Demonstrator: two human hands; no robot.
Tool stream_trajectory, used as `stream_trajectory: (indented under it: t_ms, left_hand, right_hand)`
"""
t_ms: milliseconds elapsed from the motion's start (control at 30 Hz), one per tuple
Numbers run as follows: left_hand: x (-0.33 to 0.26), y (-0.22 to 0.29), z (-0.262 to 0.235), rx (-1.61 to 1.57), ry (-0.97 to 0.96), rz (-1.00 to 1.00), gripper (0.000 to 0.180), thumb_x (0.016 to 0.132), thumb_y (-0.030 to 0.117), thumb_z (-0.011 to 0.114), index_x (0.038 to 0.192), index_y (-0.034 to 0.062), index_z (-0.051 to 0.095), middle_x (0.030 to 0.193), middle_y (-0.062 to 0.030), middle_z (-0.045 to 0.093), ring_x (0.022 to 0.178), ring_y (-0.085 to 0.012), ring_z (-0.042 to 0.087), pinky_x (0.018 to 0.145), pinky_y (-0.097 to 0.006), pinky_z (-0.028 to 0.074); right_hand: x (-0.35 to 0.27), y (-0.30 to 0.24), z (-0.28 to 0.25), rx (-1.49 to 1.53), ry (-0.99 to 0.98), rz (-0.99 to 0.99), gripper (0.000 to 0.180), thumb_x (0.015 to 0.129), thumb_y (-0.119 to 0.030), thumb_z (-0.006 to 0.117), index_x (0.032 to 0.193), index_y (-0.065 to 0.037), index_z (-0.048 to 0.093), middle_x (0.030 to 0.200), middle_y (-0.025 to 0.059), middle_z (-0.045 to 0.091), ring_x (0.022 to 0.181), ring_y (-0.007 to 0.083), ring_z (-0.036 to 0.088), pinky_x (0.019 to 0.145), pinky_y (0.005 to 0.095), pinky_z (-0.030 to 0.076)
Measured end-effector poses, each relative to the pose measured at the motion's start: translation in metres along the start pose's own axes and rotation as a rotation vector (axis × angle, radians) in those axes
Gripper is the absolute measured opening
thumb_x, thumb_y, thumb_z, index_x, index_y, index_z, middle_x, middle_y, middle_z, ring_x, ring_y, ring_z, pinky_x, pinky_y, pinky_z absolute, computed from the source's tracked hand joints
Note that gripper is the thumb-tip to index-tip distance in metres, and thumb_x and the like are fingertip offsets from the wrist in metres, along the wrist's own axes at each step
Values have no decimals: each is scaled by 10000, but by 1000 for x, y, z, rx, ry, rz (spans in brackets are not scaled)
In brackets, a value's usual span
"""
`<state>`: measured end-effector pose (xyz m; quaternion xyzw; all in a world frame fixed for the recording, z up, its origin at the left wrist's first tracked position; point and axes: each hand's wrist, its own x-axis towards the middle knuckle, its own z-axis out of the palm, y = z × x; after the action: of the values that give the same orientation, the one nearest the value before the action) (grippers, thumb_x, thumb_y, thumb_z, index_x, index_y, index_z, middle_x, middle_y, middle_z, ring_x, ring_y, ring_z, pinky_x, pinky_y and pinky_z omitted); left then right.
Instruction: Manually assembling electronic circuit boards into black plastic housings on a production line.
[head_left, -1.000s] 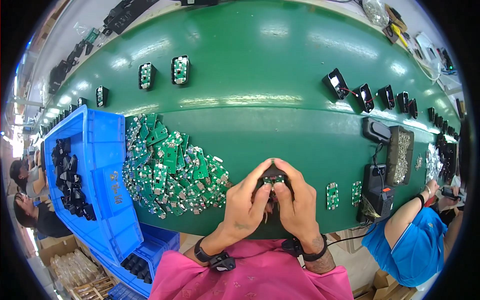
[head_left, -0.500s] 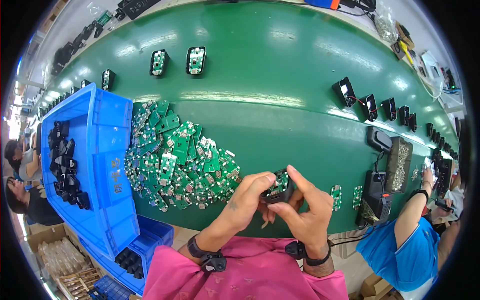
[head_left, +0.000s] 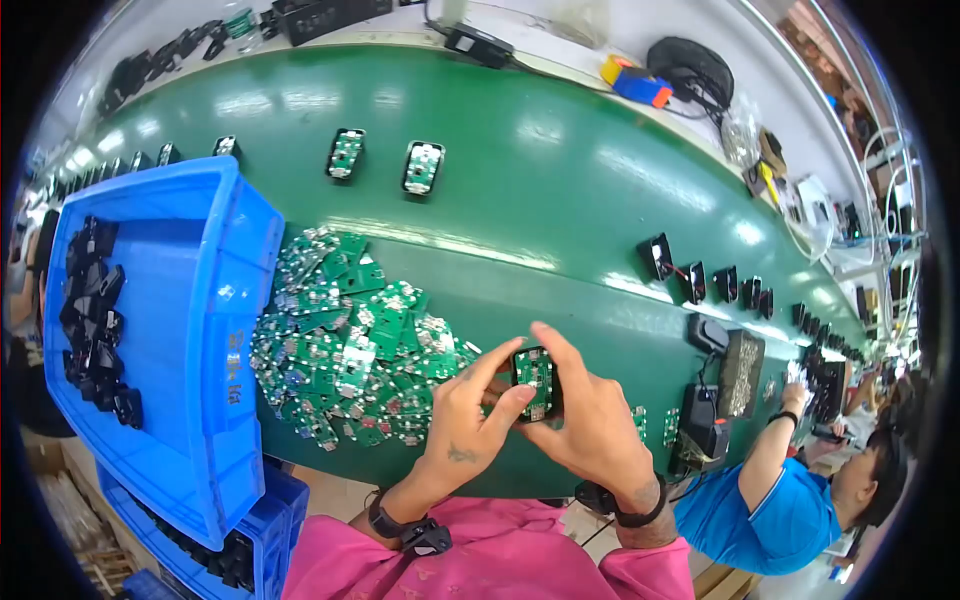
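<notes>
**Both hands closed on a small black housing with a green board**

At about 6 o'clock in the head view, the left hand (head_left: 470, 415) and the right hand (head_left: 590, 425) meet over the near edge of the green counter (head_left: 560, 190). Between them they hold a small black housing (head_left: 535, 383) with a green circuit board seated in it, its face turned up. The left thumb and forefinger pinch its left side; the right forefinger lies along its top edge, with the right thumb under its lower corner.

Just beside the left hand, toward 9 o'clock, lies a heap of loose green circuit boards (head_left: 350, 350). Further out at 9 o'clock stands a blue bin (head_left: 215, 340) holding black parts. Two housings with boards (head_left: 385, 162) lie apart at 11 o'clock. At 4 o'clock a person in a blue shirt (head_left: 775, 515) works at the counter.
</notes>
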<state>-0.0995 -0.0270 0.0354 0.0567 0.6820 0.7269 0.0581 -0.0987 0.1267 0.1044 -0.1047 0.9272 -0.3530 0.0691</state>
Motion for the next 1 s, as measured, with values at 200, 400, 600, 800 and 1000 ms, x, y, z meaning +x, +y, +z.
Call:
stream_trajectory:
  t_ms: [200, 400, 600, 800, 1000]
  left_hand:
    - [-20, 18, -32, 172, 174, 38, 546, 870, 192, 708, 1340, -16, 523, 1262, -177, 541, 786, -193, 656, 706, -302, 542]
    - [-35, 13, -37, 201, -141, 19, 432, 879, 174, 701, 1248, -9, 570, 1165, -173, 617, 798, -209, 676, 671, -307, 551]
    - [-40, 12, -41, 214, -190, 1, 417, 878, 175, 707, 1228, -12, 576, 1141, -169, 633, 798, -217, 681, 652, -315, 560]
    - [-45, 11, -34, 172, -271, -42, 410, 857, 101, 710, 1237, 5, 587, 1116, -151, 649, 796, -165, 680, 669, -276, 537]
    - [-43, 9, -6, 105, -339, -111, 667, 832, 53, 730, 1423, 55, 420, 1223, -172, 596, 832, -181, 681, 711, -282, 561]
  right_hand:
    - [84, 17, -7, -201, 124, 95, 742, 674, -168, 849, 1304, -118, 461, 869, 196, 674, 749, 392, 675, 658, 438, 515]
    - [171, 63, -16, -372, 208, 118, 794, 641, -235, 877, 1309, -140, 457, 942, 209, 678, 886, 408, 662, 752, 468, 501]
    - [174, 71, -9, -332, 229, 117, 840, 640, -277, 883, 1346, -116, 457, 1087, 219, 651, 1031, 410, 622, 835, 472, 502]
    - [115, 111, -71, -903, 349, 411, 760, 594, -287, 899, 1212, -5, 560, 1044, 186, 653, 1009, 401, 575, 841, 453, 510]
    - [71, 98, -73, -533, 349, 442, 445, 644, -256, 848, 961, 12, 688, 868, 187, 683, 931, 361, 597, 790, 419, 499]
